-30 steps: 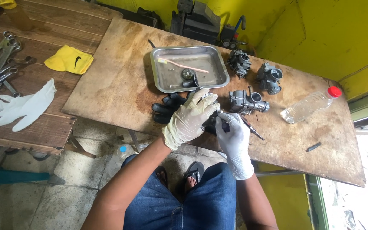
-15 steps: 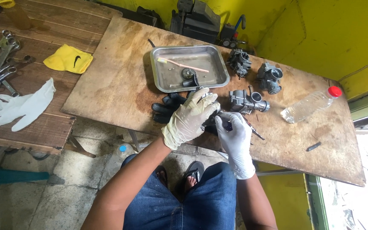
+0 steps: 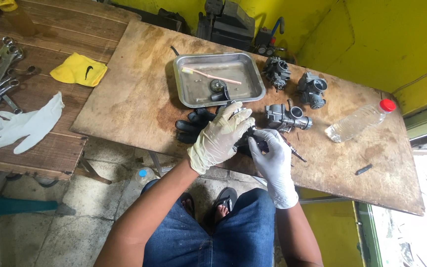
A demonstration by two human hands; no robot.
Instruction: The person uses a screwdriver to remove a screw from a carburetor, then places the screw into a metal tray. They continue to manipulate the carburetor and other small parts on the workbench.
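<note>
While sitting at a stained plywood table [image 3: 139, 99], a person seen from above is working with both gloved hands close together near the table's front edge. The left hand [image 3: 221, 136], in a cream glove, is curling over a small dark metal part [image 3: 245, 143], its fingers closing around the part from the left and above. The right hand [image 3: 273, 158], in a white glove, is pinching a thin tool [image 3: 259, 140] whose long axis is running up and to the left, so its tip is pointing straight toward the part, just beside the left fingertips. Both hands are equally near the part, which is lying between them and is mostly hidden. Just behind the hands a black glove [image 3: 193, 126] is lying on the wood, and beyond it a shallow metal tray [image 3: 186, 81] is holding a pink toothbrush [image 3: 211, 75]. Three grey carburettor bodies [image 3: 285, 117] are standing to the right, near a clear plastic bottle [image 3: 357, 123] with a red cap.
</note>
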